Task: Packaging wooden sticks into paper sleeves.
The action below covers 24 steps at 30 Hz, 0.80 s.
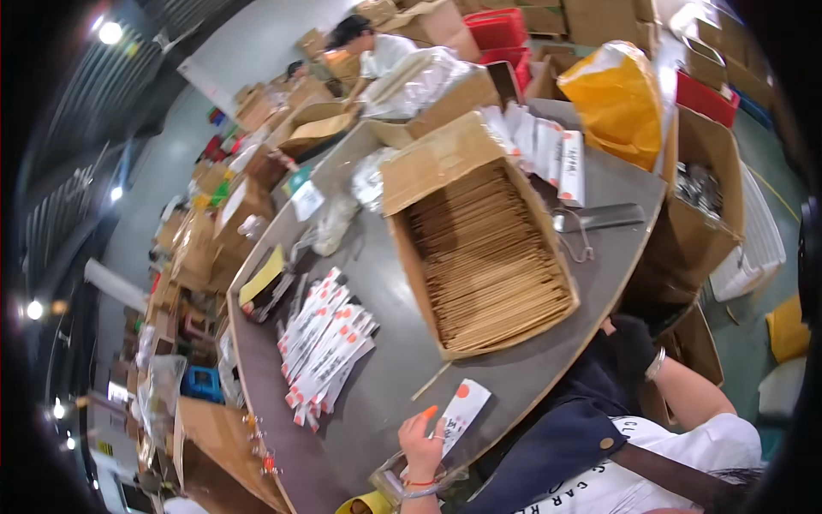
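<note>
Fingers (pixel 431 421) of the left hand (pixel 421 447) are grasping a flat white paper sleeve with red-orange markings (pixel 462 411), pinching its lower end; one fingertip is wearing an orange cover. This sleeve is lying tilted on the near edge of the grey curved surface (pixel 385 291), its upper end pointing toward a large open brown cardboard box (pixel 479 248). A thin wooden stick (pixel 431 381) is resting on the surface between the sleeve and the box.

Right hand (pixel 634 343), dark-gloved, is hanging below the far side of the surface, beside the box; whether its fingers are clenched or released cannot be told.

Inside the box, tan flat pieces are lying stacked in tight rows. Left of the box, a pile of matching white sleeves with red markings (pixel 325 343) is spreading across the surface. Further sleeves (pixel 548 154) are leaning in a row behind the box, near a metal scoop (pixel 599 216). A yellow plastic bag (pixel 616 98) is sitting at the far end of the surface, and clear plastic bags (pixel 338 218) are lying toward the left.

Around the surface, more brown cartons and red crates (pixel 501 30) are crowding the room. Another person in a white shirt (pixel 377 47) is bending over cartons in the background. Ceiling lamps are glowing at the left.
</note>
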Tool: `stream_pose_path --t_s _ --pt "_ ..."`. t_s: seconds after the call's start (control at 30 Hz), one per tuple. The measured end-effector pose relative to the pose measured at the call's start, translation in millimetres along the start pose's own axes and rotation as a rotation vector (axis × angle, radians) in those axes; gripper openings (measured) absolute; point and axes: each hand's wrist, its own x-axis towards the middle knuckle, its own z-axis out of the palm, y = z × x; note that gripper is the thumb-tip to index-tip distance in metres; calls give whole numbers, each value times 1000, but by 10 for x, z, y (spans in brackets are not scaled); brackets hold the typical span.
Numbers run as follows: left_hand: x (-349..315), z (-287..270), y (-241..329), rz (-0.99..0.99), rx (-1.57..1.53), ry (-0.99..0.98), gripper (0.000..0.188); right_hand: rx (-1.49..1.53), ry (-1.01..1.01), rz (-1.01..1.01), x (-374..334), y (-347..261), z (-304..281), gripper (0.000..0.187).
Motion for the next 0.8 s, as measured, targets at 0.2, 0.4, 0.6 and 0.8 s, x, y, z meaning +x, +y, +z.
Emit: stream_pose_path --t_s 0.2,0.4,0.6,0.8 --pt "-172 109 214 -28 -109 5 29 -584 -388 -832 1278 -1081 1264 47" --pt "-437 89 171 -213 -151 40 27 -781 -334 -581 1926 -926 1833 65" --pt "-282 167 151 -341 -148 56 26 -847 -379 -624 1171 -984 1691 73" --pt "-35 369 157 -219 -52 -35 34 -749 -391 -719 1142 -1125 1357 69"
